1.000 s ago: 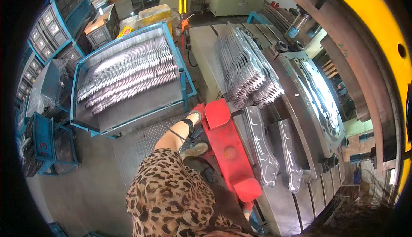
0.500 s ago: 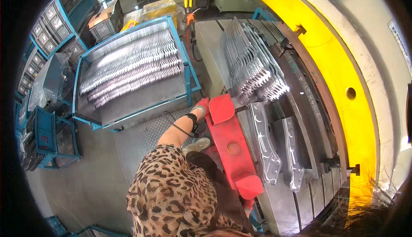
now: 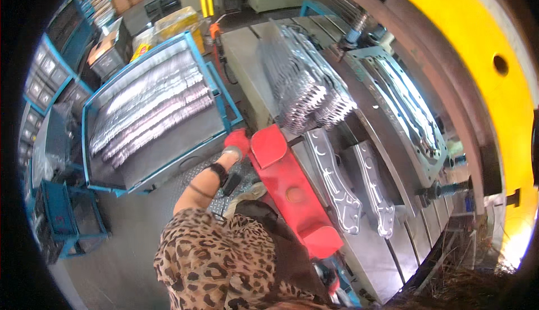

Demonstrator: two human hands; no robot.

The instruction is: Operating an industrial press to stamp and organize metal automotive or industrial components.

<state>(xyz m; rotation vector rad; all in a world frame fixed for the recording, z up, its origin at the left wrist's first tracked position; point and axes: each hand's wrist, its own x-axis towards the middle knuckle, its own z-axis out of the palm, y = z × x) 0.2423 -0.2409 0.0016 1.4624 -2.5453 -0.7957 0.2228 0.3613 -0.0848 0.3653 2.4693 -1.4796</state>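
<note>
A long red control box (image 3: 278, 178) with a raised hood at each end and a round button in its middle stands in front of me. My left hand (image 3: 238, 143), in a red glove, is at the side of its far hood; the fingers are mostly hidden. Below the near hood, only a small red-gloved part of my right hand (image 3: 333, 285) shows. Two shaped grey metal parts, a left one (image 3: 337, 189) and a right one (image 3: 375, 189), lie on the metal press bed (image 3: 368, 262) just beyond the box.
Stacked metal parts (image 3: 306, 80) stand farther along the bed. A die plate (image 3: 401, 108) with guide posts lies beside a yellow press frame (image 3: 477, 35). To the left, a blue-framed bin (image 3: 154, 178) holds rows of similar parts. A blue cart (image 3: 73, 214) stands at far left.
The view has shifted, moving the yellow frame rightward. A die plate and guide posts, hidden before, now show. My left hand stays beside the far hood; the right shows slightly lower.
</note>
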